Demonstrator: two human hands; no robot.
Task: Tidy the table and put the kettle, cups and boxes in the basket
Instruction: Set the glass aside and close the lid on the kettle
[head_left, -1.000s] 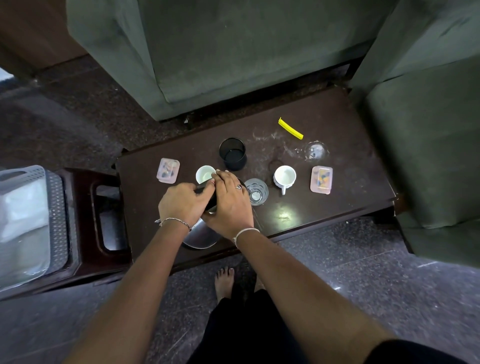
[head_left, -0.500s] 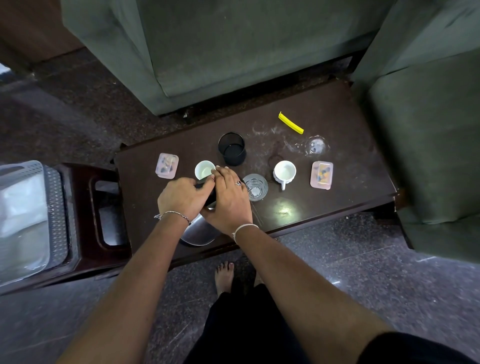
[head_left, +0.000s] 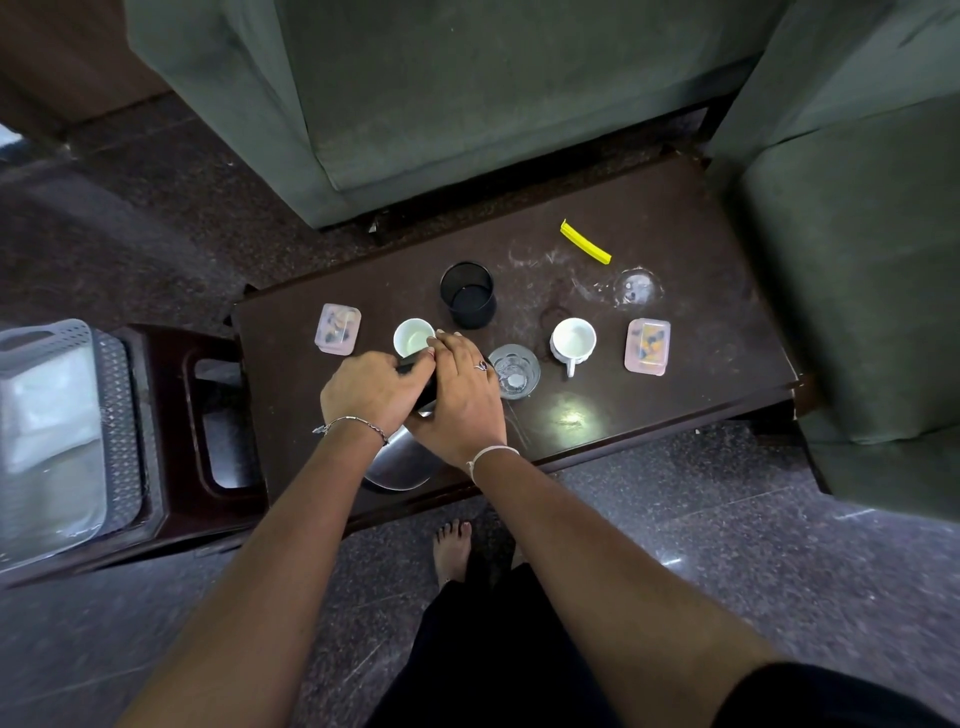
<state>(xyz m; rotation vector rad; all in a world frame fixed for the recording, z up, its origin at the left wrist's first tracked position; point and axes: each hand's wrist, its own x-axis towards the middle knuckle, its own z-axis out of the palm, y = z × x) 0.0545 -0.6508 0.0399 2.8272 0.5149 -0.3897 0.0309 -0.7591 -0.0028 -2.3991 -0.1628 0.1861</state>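
Note:
A steel kettle (head_left: 397, 465) with a black top stands at the front edge of the dark wooden table (head_left: 675, 218). My left hand (head_left: 371, 387) and my right hand (head_left: 462, 397) are both closed over its black handle and lid, hiding most of it. One white cup (head_left: 413, 336) sits just beyond my fingers, another white cup (head_left: 572, 340) to the right. Two pink boxes lie flat, one at the left (head_left: 338, 328), one at the right (head_left: 647, 345). The grey plastic basket (head_left: 78, 332) rests on a stool at far left.
A black mesh holder (head_left: 467, 293), a clear glass (head_left: 514, 371), a second glass (head_left: 638, 287) and a yellow strip (head_left: 584, 241) are on the table. Green sofas border the back and right. My bare foot (head_left: 452, 551) stands on the stone floor.
Both hands stay clasped on the kettle's top with only slight shifts of the fingers. The view has drifted a little; the objects on the table have not moved.

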